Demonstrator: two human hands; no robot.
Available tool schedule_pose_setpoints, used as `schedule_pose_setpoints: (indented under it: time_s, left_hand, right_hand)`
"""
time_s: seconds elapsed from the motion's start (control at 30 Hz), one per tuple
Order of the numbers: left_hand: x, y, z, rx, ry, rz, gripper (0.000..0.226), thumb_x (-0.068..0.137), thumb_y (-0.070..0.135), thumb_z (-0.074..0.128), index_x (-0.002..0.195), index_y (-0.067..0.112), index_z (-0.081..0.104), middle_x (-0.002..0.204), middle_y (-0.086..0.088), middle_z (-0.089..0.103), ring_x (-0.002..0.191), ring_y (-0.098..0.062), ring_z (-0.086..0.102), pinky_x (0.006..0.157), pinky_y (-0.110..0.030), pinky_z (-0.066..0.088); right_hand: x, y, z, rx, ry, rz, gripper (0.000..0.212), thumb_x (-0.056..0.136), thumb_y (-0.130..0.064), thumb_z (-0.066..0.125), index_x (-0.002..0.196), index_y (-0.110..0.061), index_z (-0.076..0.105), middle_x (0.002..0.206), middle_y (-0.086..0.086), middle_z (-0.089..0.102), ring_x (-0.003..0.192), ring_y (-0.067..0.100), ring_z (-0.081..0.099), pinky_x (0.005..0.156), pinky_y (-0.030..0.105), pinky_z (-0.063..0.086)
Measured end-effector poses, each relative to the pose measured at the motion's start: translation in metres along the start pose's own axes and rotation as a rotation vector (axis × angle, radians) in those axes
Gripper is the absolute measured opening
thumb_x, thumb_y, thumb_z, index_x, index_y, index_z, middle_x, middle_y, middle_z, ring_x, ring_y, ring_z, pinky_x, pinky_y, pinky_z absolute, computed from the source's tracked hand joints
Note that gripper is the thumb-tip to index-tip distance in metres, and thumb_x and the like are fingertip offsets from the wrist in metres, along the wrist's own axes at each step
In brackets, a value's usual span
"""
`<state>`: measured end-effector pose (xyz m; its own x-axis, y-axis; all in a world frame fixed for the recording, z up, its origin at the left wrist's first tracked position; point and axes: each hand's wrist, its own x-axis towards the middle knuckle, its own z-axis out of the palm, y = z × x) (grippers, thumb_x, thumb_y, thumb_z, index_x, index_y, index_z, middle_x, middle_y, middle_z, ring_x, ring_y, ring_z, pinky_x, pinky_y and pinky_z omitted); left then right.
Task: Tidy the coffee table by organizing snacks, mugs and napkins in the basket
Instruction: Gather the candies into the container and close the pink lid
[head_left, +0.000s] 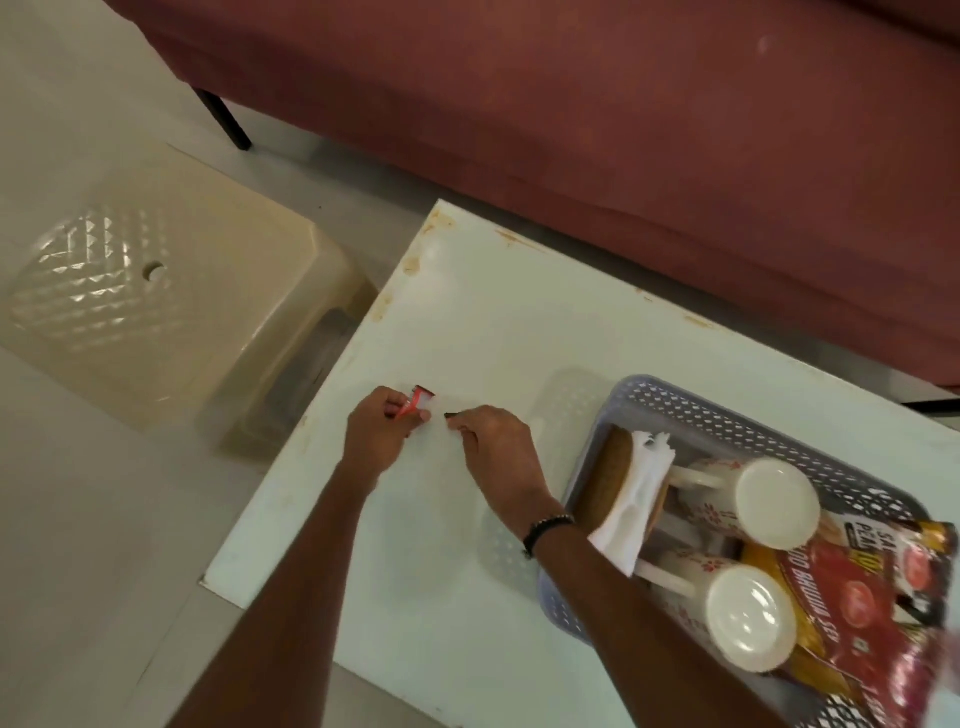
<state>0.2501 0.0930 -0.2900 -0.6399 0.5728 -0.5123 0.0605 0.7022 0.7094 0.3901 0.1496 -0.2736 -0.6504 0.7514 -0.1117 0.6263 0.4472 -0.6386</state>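
Observation:
My left hand (376, 441) grips a small red-and-white wrapper (415, 402) just above the pale green coffee table (493, 322). Close to its right, my right hand (498, 452) pinches a tiny dark scrap (451, 414) at its fingertips. The grey-blue perforated basket (727, 410) stands at the table's right side. Inside it lie two white floral mugs (774, 501) (748, 616) on their sides, white napkins (631, 509) in a wooden holder (605, 480), and red and yellow snack packets (857, 597).
A maroon sofa (623, 130) runs along the far side of the table. A cream plastic stool (156, 291) stands on the floor to the left, near the table's left edge. The basket hangs near the table's right front edge.

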Motion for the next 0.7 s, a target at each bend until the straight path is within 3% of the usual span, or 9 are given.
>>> schedule_pose_setpoints:
  time_s: [0.07, 0.23, 0.33, 0.43, 0.5, 0.57, 0.7]
  left_hand:
    - [-0.017, 0.007, -0.002, 0.003, 0.002, 0.008, 0.018, 0.083, 0.023, 0.067, 0.074, 0.01, 0.057, 0.066, -0.004, 0.057, 0.069, -0.023, 0.055, 0.063, -0.024, 0.042]
    - [-0.117, 0.039, 0.029, -0.238, 0.027, 0.094, 0.024, 0.09, 0.033, 0.058, 0.086, 0.011, 0.068, 0.065, 0.003, 0.065, 0.059, -0.01, 0.058, 0.056, -0.017, 0.047]
    - [-0.176, 0.063, 0.065, -0.302, -0.039, 0.119, 0.025, 0.085, 0.042, 0.06, 0.082, 0.019, 0.071, 0.068, 0.004, 0.071, 0.066, -0.011, 0.065, 0.069, -0.032, 0.054]
    - [-0.227, 0.086, 0.115, -0.296, -0.115, 0.185, 0.017, 0.087, 0.033, 0.061, 0.081, 0.023, 0.072, 0.076, -0.001, 0.074, 0.075, -0.019, 0.068, 0.075, -0.042, 0.053]
    - [-0.256, 0.098, 0.152, -0.311, -0.141, 0.21, 0.016, 0.087, 0.029, 0.062, 0.079, 0.021, 0.073, 0.078, -0.002, 0.074, 0.075, -0.016, 0.067, 0.073, -0.04, 0.051]
    - [-0.281, 0.106, 0.19, -0.309, -0.14, 0.207, 0.018, 0.083, 0.038, 0.063, 0.078, 0.024, 0.072, 0.077, -0.002, 0.073, 0.072, -0.012, 0.064, 0.069, -0.04, 0.05]
    - [-0.333, 0.113, 0.273, -0.235, -0.178, 0.217, 0.025, 0.081, 0.045, 0.062, 0.073, 0.022, 0.069, 0.069, -0.003, 0.07, 0.067, -0.014, 0.063, 0.063, -0.043, 0.051]
  right_hand:
    - [-0.021, -0.008, -0.025, 0.204, 0.087, 0.114, 0.021, 0.091, -0.007, 0.055, 0.104, -0.011, 0.071, 0.104, 0.004, 0.074, 0.094, 0.015, 0.067, 0.088, 0.023, 0.048]
    - [-0.09, -0.01, -0.091, 0.608, 0.308, 0.273, 0.015, 0.09, -0.017, 0.061, 0.101, -0.013, 0.071, 0.085, -0.011, 0.071, 0.075, -0.006, 0.063, 0.069, 0.007, 0.045]
    - [-0.129, 0.014, -0.122, 0.608, 0.435, 0.327, 0.014, 0.087, -0.015, 0.066, 0.099, -0.014, 0.074, 0.085, -0.011, 0.073, 0.072, -0.01, 0.064, 0.065, 0.005, 0.045]
    - [-0.168, 0.045, -0.157, 0.613, 0.563, 0.394, 0.016, 0.084, -0.012, 0.07, 0.097, -0.018, 0.075, 0.089, -0.014, 0.073, 0.08, -0.008, 0.067, 0.068, 0.007, 0.05]
    - [-0.197, 0.069, -0.18, 0.632, 0.622, 0.444, 0.018, 0.083, -0.011, 0.07, 0.098, -0.02, 0.074, 0.089, -0.013, 0.073, 0.08, -0.005, 0.069, 0.069, 0.008, 0.052]
    - [-0.226, 0.096, -0.201, 0.649, 0.672, 0.52, 0.018, 0.082, -0.013, 0.071, 0.097, -0.023, 0.074, 0.085, -0.012, 0.074, 0.078, -0.002, 0.069, 0.067, 0.007, 0.051]
    - [-0.29, 0.153, -0.239, 0.644, 0.785, 0.643, 0.016, 0.083, -0.013, 0.07, 0.097, -0.019, 0.074, 0.085, -0.01, 0.073, 0.074, -0.008, 0.066, 0.064, 0.003, 0.047]
